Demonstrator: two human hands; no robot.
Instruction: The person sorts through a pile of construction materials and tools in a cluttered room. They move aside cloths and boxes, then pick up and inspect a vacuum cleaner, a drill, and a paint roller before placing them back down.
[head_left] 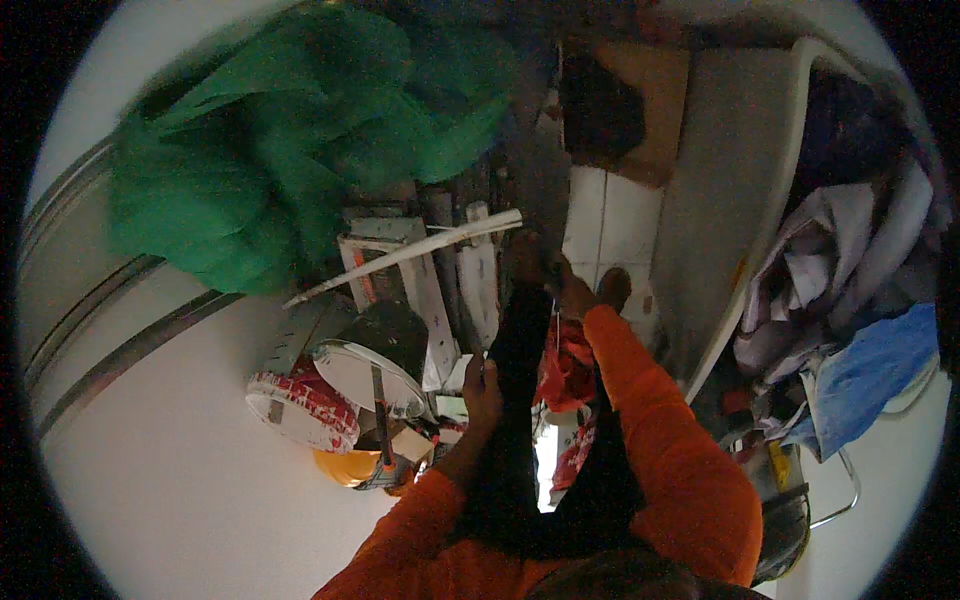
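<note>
My left hand (482, 395) is beside my dark-trousered left leg, close to some small pale pieces (452, 408). Its fingers are in shade, and I cannot tell whether they grip anything. Further forward, between my knees, my right hand (574, 292) has its fingers curled closed. A thin pale strip (557, 318) shows just below it, but what the hand holds is too dark to make out. Under the right forearm lies a crumpled red bag or cloth (568, 370). A long whitish stick (410, 256) slants across upright boards (432, 300) ahead of the left hand.
At the left stand paint-smeared buckets (300, 408), with a yellow rounded object (345, 466) behind. Green netting (300, 130) is heaped at the far left. A pale tub-like wall (725, 190) rises on the right, with grey and blue cloths (865, 370) beyond. A cardboard piece (660, 110) lies ahead.
</note>
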